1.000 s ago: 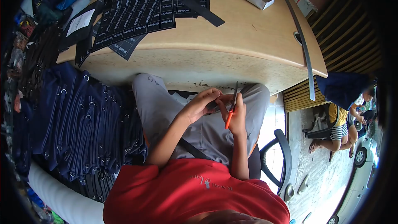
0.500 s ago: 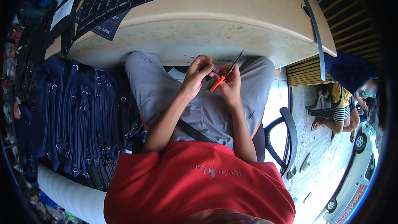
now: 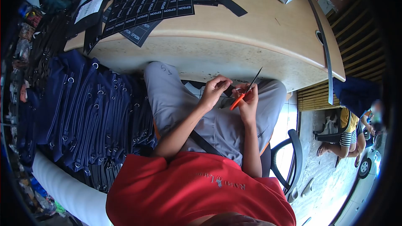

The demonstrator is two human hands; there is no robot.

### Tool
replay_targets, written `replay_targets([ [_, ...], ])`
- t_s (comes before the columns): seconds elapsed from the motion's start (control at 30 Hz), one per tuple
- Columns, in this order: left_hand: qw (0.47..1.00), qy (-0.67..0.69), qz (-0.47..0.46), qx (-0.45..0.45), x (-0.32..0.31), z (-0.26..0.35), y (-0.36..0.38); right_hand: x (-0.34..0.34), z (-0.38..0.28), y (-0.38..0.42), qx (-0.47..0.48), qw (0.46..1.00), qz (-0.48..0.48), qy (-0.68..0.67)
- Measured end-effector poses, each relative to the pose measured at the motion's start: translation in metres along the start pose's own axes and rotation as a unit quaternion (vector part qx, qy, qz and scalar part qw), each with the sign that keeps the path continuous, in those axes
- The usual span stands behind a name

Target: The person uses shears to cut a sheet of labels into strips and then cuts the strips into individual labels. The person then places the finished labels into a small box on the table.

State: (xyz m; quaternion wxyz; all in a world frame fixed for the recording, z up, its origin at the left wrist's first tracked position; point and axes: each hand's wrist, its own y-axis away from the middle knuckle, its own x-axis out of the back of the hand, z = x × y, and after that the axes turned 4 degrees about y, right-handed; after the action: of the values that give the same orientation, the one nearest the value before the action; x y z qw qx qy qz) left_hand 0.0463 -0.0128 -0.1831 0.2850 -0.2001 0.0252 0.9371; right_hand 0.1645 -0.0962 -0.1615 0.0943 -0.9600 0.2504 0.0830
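The largest item is a pale wood-grain desk [image 3: 255, 29] with a curved front edge. Left of the seated person stands a thick stack of navy-blue fabric straps [image 3: 79, 117] with metal rings. Grey cloth trousers [image 3: 213, 129] form the lap beneath the work. Black rectangular sheets printed "EPSON" in a white grid [image 3: 155, 6] lie on the desk's left part.

For this close fingertip work, sound practice calls for steady wrists, a firm two-sided pinch, and blades directed away from the fingers.

The left hand [image 3: 214, 93] is curled, thumb and forefinger drawn together; whether it grips anything cannot be determined. The right hand [image 3: 248, 99] is closed around orange-handled scissors with dark metal blades [image 3: 237, 101], points towards the desk; its fingertips reach inward. Between the hands, above the lap, sits a small dark piece [image 3: 228, 91], material indistinct, apparently touching the right fingertips.
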Motion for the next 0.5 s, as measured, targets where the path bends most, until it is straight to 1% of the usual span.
replay_targets([
  [0.03,1.000,0.002,0.001,-0.007,-0.001,0.002,0.000,-0.001,-0.002,0.001,0.006,1.000,-0.005,-0.003],
  [0.1,1.000,0.019,0.018,-0.016,-0.006,0.007,0.001,-0.002,-0.008,0.002,-0.011,1.000,-0.018,-0.007],
  [0.17,0.999,0.032,0.012,-0.023,-0.007,0.005,0.001,-0.001,-0.005,0.002,-0.004,1.000,-0.026,-0.004],
  [0.23,0.999,0.034,0.011,-0.019,-0.008,0.006,0.002,0.001,-0.003,0.003,-0.018,1.000,-0.012,-0.005],
  [0.3,0.999,0.032,-0.004,-0.021,-0.009,0.007,0.001,0.002,0.000,0.002,-0.006,1.000,-0.015,-0.017],
  [0.37,0.999,0.045,-0.008,-0.016,-0.011,0.007,0.002,0.003,0.003,0.003,0.002,1.000,-0.008,0.014],
  [0.43,0.998,0.060,-0.013,-0.007,-0.009,0.003,0.004,0.002,0.001,0.003,0.000,1.000,0.007,0.017],
  [0.5,0.997,0.049,-0.051,0.009,-0.008,0.004,0.003,0.000,-0.003,0.002,-0.002,1.000,0.022,0.021],
])
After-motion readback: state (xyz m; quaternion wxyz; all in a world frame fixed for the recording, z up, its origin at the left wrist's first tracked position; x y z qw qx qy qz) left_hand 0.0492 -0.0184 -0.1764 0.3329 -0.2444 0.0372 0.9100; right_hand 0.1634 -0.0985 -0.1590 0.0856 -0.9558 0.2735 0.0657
